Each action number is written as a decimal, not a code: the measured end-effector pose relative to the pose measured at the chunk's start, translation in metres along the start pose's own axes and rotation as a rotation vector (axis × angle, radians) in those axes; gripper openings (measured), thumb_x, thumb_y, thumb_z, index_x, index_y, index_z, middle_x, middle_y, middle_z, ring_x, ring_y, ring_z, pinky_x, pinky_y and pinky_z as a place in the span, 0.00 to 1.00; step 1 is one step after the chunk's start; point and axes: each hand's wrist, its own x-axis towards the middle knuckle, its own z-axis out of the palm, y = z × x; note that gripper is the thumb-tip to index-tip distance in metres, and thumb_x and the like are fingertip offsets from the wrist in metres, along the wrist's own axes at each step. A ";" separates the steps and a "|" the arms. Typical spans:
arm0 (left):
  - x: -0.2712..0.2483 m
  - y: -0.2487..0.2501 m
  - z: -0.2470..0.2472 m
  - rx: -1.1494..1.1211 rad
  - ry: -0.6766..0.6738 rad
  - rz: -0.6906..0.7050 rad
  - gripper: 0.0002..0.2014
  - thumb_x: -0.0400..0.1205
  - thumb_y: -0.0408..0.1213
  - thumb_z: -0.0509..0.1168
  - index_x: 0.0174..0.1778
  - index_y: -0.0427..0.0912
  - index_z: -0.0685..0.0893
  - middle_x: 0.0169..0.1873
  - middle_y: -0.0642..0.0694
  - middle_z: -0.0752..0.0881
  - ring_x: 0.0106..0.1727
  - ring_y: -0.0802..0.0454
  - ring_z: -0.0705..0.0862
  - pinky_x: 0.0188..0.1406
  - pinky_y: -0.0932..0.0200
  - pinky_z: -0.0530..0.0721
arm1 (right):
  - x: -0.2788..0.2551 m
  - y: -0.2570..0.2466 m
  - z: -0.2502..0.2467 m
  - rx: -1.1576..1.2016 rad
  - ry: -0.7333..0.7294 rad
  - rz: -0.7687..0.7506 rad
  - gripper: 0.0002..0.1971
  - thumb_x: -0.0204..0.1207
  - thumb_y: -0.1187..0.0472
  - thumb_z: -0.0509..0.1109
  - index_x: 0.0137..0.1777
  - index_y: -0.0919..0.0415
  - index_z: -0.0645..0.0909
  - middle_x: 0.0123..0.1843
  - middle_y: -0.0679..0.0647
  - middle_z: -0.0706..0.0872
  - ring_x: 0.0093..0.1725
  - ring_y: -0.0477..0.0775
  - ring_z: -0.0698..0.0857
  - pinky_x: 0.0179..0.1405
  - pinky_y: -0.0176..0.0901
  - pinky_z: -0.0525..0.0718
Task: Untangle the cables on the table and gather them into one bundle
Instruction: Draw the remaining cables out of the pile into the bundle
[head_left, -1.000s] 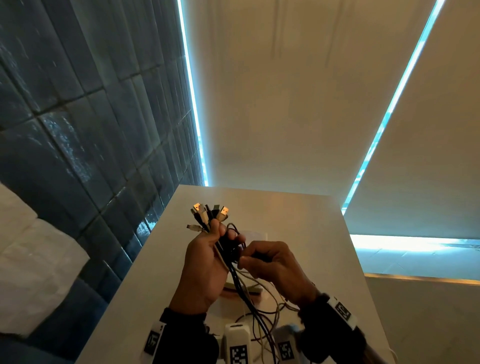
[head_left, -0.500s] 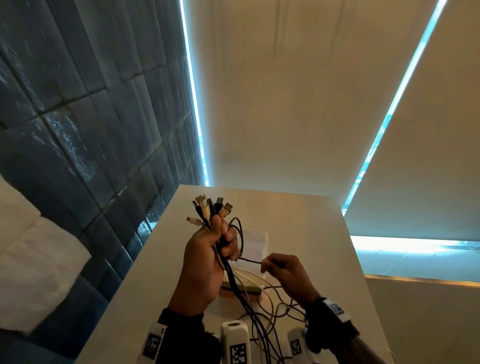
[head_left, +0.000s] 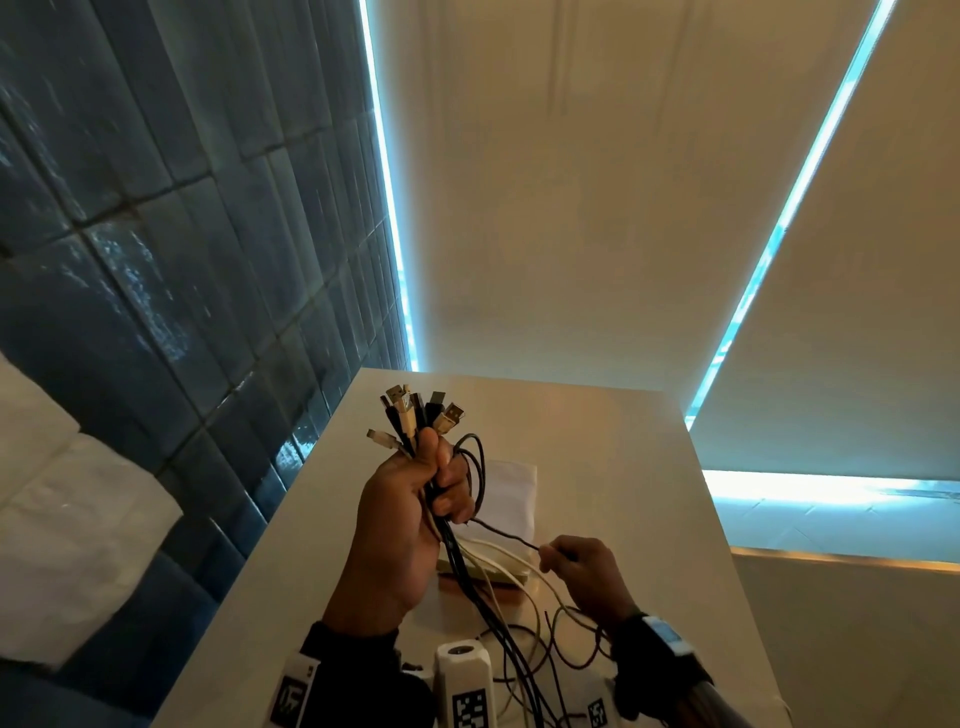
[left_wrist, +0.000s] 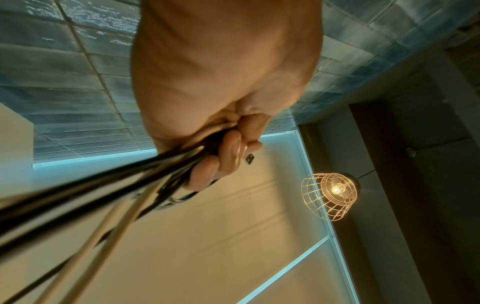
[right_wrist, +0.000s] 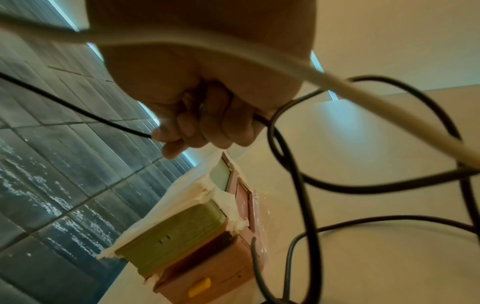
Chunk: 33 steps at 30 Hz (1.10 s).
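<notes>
My left hand (head_left: 415, 499) is raised over the table and grips a bundle of black and white cables (head_left: 457, 551) (left_wrist: 145, 170), their USB plugs (head_left: 415, 408) fanned out above the fist. From that fist a thin black cable (head_left: 506, 532) (right_wrist: 78, 109) runs down and right to my right hand (head_left: 576, 566) (right_wrist: 197, 123), which pinches it between thumb and fingers. Below both hands the loose ends (head_left: 540, 644) hang in tangled loops over the white table (head_left: 623, 467).
Under the cables lie a white folded cloth (head_left: 511, 488) and a stack of flat green and pink boxes (right_wrist: 202, 236). A dark tiled wall (head_left: 182, 260) stands left of the table. A wire-cage lamp (left_wrist: 331, 194) hangs overhead.
My right hand has moved down and to the right, away from the left fist, drawing the thin black cable out between them. The left hand has kept its grip and place.
</notes>
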 end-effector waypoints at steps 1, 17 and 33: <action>0.000 0.000 -0.001 -0.004 0.010 -0.002 0.14 0.80 0.44 0.55 0.32 0.41 0.70 0.23 0.50 0.66 0.21 0.57 0.63 0.21 0.63 0.67 | 0.000 0.001 0.000 -0.010 -0.007 0.009 0.16 0.78 0.57 0.71 0.27 0.49 0.83 0.26 0.55 0.82 0.28 0.45 0.75 0.32 0.37 0.72; 0.014 -0.023 -0.003 0.138 0.200 -0.080 0.17 0.89 0.41 0.50 0.34 0.43 0.69 0.22 0.52 0.67 0.19 0.58 0.63 0.19 0.62 0.65 | -0.021 -0.130 -0.040 0.675 0.011 -0.118 0.07 0.80 0.66 0.68 0.42 0.66 0.86 0.24 0.51 0.72 0.22 0.46 0.64 0.20 0.37 0.60; 0.007 -0.022 0.004 -0.135 0.061 -0.004 0.16 0.86 0.45 0.51 0.36 0.41 0.71 0.30 0.46 0.75 0.35 0.48 0.81 0.41 0.50 0.79 | -0.030 -0.138 -0.045 0.574 -0.279 -0.280 0.07 0.72 0.63 0.69 0.37 0.62 0.88 0.26 0.47 0.77 0.29 0.44 0.70 0.30 0.32 0.68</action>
